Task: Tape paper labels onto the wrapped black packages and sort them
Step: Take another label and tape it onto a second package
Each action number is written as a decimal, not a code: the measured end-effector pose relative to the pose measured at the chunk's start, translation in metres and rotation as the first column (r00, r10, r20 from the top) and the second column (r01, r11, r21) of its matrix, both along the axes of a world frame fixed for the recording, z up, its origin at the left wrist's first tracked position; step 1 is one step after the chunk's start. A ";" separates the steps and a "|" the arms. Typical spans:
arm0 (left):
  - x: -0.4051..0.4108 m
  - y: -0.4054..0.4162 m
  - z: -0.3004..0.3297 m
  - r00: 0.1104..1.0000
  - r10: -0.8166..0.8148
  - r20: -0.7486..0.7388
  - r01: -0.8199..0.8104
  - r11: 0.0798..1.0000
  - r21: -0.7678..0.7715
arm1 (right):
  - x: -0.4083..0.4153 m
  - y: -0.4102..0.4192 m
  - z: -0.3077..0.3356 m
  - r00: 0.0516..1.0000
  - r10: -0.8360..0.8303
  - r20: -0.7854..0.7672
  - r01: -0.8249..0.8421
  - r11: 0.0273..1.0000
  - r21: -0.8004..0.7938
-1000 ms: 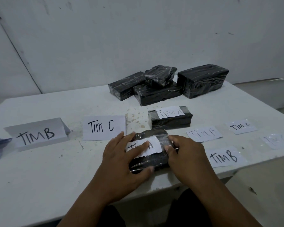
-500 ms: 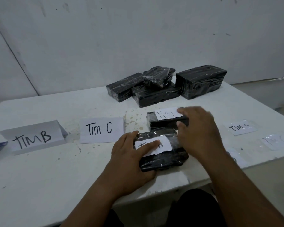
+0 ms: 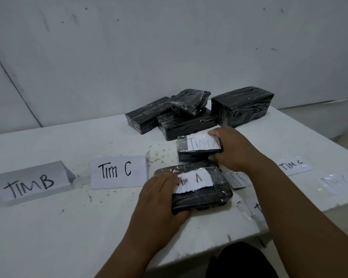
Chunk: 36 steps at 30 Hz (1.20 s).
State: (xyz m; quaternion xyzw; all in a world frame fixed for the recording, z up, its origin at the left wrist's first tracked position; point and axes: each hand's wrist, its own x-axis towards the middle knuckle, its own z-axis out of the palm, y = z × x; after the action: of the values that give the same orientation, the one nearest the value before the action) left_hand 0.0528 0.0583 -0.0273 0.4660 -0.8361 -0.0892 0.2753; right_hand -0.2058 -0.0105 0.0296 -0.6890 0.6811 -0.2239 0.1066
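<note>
- Bearing everything is the white table [image 3: 48, 227], its top scuffed and speckled, its near edge just under the person's forearms.
- Lying beyond the right hand's grip, at the table's far side, is a large wrapped block [image 3: 242, 106]; to its left sit three unlabelled black packages [image 3: 181, 121], the smallest perched tilted on the other two.
- Standing to the left of the left hand's grip is a folded paper sign reading "Tim C" [image 3: 119, 171], and farther left a second folded sign reading "TIMB" [image 3: 31, 182].
- Gripping the near package [image 3: 201, 194], the left hand [image 3: 159, 203] wraps its thumb round the front lower corner while its fingers lie over the left end of the white label marked "Tim A" [image 3: 195, 181]; this package rests flat on the table close to the near edge.
- Holding the far package [image 3: 198, 150], the right hand [image 3: 237, 149] clamps its right end between thumb in front and fingers behind; the package sits on the table just behind the near one, and its label [image 3: 202, 143] reads "TIM" with the last letter partly covered by the fingers.
- Lying loose on the table to the right of both grips are small taped slips: one reading "Tim C" [image 3: 293, 164], one blurred under shiny tape [image 3: 338, 182], and two partly hidden by the right forearm [image 3: 236, 180].
</note>
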 end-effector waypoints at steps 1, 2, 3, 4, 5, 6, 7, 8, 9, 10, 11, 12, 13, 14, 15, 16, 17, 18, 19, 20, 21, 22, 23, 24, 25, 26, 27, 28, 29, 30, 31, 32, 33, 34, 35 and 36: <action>-0.001 0.000 -0.001 1.000 0.002 -0.015 -0.002 1.000 0.021 | 0.000 0.001 0.003 1.000 -0.008 0.030 0.010 0.998 -0.064; -0.002 0.000 -0.002 1.000 0.001 -0.028 0.000 0.999 0.038 | 0.000 0.003 0.006 0.998 -0.009 0.064 0.017 0.992 -0.125; -0.004 0.000 -0.002 0.999 -0.005 -0.036 0.007 0.999 0.039 | 0.002 0.006 0.010 0.995 -0.003 0.104 0.022 0.984 -0.178; -0.005 0.001 -0.002 0.999 -0.010 -0.035 0.011 1.000 0.023 | 0.004 0.010 0.015 0.989 0.009 0.147 0.024 0.976 -0.218; -0.007 0.002 0.000 1.000 -0.008 -0.026 0.008 1.000 -0.001 | 0.006 0.015 0.020 0.981 0.028 0.191 0.020 0.970 -0.244; -0.007 0.004 0.002 1.000 0.001 -0.014 -0.002 1.000 -0.023 | 0.009 0.021 0.026 0.971 0.050 0.232 0.012 0.966 -0.258; -0.008 0.005 0.003 1.000 0.008 -0.014 -0.009 0.999 -0.031 | 0.012 0.027 0.030 0.961 0.068 0.267 0.004 0.965 -0.261; -0.008 0.007 0.003 0.999 0.011 -0.035 -0.012 1.000 -0.017 | 0.014 0.034 0.032 0.953 0.081 0.293 -0.004 0.967 -0.254; -0.008 0.008 0.004 0.997 0.014 -0.081 -0.013 1.000 0.008 | 0.016 0.041 0.034 0.945 0.093 0.312 -0.016 0.971 -0.240; -0.007 0.009 0.005 0.989 0.024 -0.148 -0.019 0.999 0.034 | 0.017 0.047 0.034 0.940 0.103 0.326 -0.030 0.975 -0.219; -0.006 0.010 0.006 0.975 0.043 -0.220 -0.031 0.998 0.058 | 0.018 0.054 0.033 0.937 0.112 0.332 -0.048 0.979 -0.196; -0.006 0.010 0.007 0.956 0.070 -0.286 -0.046 0.995 0.089 | 0.019 0.059 0.032 0.935 0.120 0.333 -0.065 0.983 -0.172; -0.005 0.009 0.007 0.935 0.095 -0.342 -0.057 0.991 0.119 | 0.019 0.063 0.030 0.934 0.126 0.335 -0.080 0.986 -0.149; -0.004 0.009 0.005 0.916 0.115 -0.385 -0.066 0.988 0.136 | 0.019 0.066 0.028 0.932 0.132 0.339 -0.093 0.987 -0.128; -0.004 0.008 0.004 0.901 0.130 -0.415 -0.076 0.987 0.144 | 0.019 0.068 0.027 0.928 0.138 0.346 -0.106 0.988 -0.109; -0.002 0.008 0.004 0.890 0.144 -0.433 -0.088 0.985 0.147 | 0.019 0.069 0.025 0.925 0.143 0.352 -0.118 0.989 -0.091; -0.001 0.007 0.003 0.885 0.152 -0.440 -0.098 0.985 0.142 | 0.020 0.069 0.023 0.923 0.149 0.354 -0.130 0.989 -0.077; 0.000 0.005 0.001 0.886 0.150 -0.439 -0.102 0.986 0.131 | 0.021 0.069 0.021 0.923 0.152 0.353 -0.136 0.988 -0.070; 0.001 0.004 0.001 0.891 0.142 -0.430 -0.101 0.988 0.118 | 0.022 0.069 0.019 0.924 0.153 0.350 -0.138 0.988 -0.068; 0.001 0.003 0.001 0.901 0.134 -0.413 -0.101 0.990 0.102 | 0.023 0.069 0.017 0.924 0.154 0.349 -0.139 0.988 -0.067; 0.001 0.002 0.001 0.914 0.126 -0.386 -0.103 0.991 0.079 | 0.025 0.069 0.015 0.924 0.154 0.350 -0.139 0.988 -0.067; 0.002 0.002 0.000 0.928 0.119 -0.352 -0.107 0.993 0.053 | 0.026 0.068 0.013 0.923 0.157 0.351 -0.141 0.988 -0.071; 0.002 0.001 0.000 0.939 0.115 -0.324 -0.112 0.993 0.028 | 0.028 0.068 0.011 0.923 0.159 0.350 -0.142 0.987 -0.073; 0.002 0.001 0.000 0.945 0.116 -0.305 -0.118 0.993 0.011 | 0.029 0.067 0.010 0.924 0.160 0.347 -0.144 0.987 -0.073; 0.002 0.001 0.000 0.948 0.120 -0.296 -0.126 0.992 0.000 | 0.030 0.065 0.009 0.925 0.159 0.345 -0.144 0.987 -0.069; 0.002 0.001 0.000 0.947 0.123 -0.297 -0.132 0.991 -0.011 | 0.030 0.064 0.008 0.926 0.156 0.345 -0.143 0.988 -0.061; 0.002 0.001 0.000 0.945 0.126 -0.302 -0.140 0.990 -0.024 | 0.030 0.063 0.007 0.926 0.153 0.345 -0.143 0.988 -0.053; 0.001 0.002 0.001 0.943 0.133 -0.307 -0.149 0.988 -0.030 | 0.030 0.062 0.006 0.928 0.151 0.342 -0.143 0.989 -0.047; 0.001 0.002 0.001 0.941 0.143 -0.305 -0.159 0.987 -0.028 | 0.030 0.061 0.006 0.930 0.148 0.336 -0.142 0.989 -0.044; 0.001 0.002 0.003 0.942 0.154 -0.299 -0.169 0.985 -0.023 | 0.029 0.061 0.006 0.933 0.145 0.330 -0.139 0.989 -0.042; 0.001 0.003 0.004 0.944 0.163 -0.288 -0.177 0.984 -0.024 | 0.029 0.060 0.005 0.935 0.142 0.326 -0.136 0.990 -0.043; 0.000 0.003 0.005 0.947 0.169 -0.274 -0.184 0.982 -0.029 | 0.029 0.060 0.005 0.936 0.141 0.322 -0.134 0.990 -0.044; -0.001 0.003 0.006 0.950 0.176 -0.259 -0.191 0.981 -0.034 | 0.029 0.059 0.005 0.939 0.137 0.317 -0.130 0.991 -0.043; -0.001 0.003 0.006 0.952 0.183 -0.243 -0.198 0.979 -0.037 | 0.029 0.059 0.004 0.942 0.132 0.309 -0.125 0.991 -0.042; -0.002 0.002 0.006 0.955 0.191 -0.226 -0.205 0.978 -0.039 | 0.029 0.058 0.004 0.945 0.127 0.300 -0.120 0.992 -0.040; -0.003 0.002 0.006 0.958 0.199 -0.208 -0.211 0.977 -0.039 | 0.029 0.057 0.003 0.948 0.125 0.291 -0.118 0.992 -0.040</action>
State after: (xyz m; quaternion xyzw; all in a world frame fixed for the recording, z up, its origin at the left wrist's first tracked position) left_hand 0.0498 0.0600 -0.0211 0.5299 -0.7531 -0.0818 0.3811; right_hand -0.1764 0.0467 0.0330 -0.6899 0.6115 -0.3240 0.2124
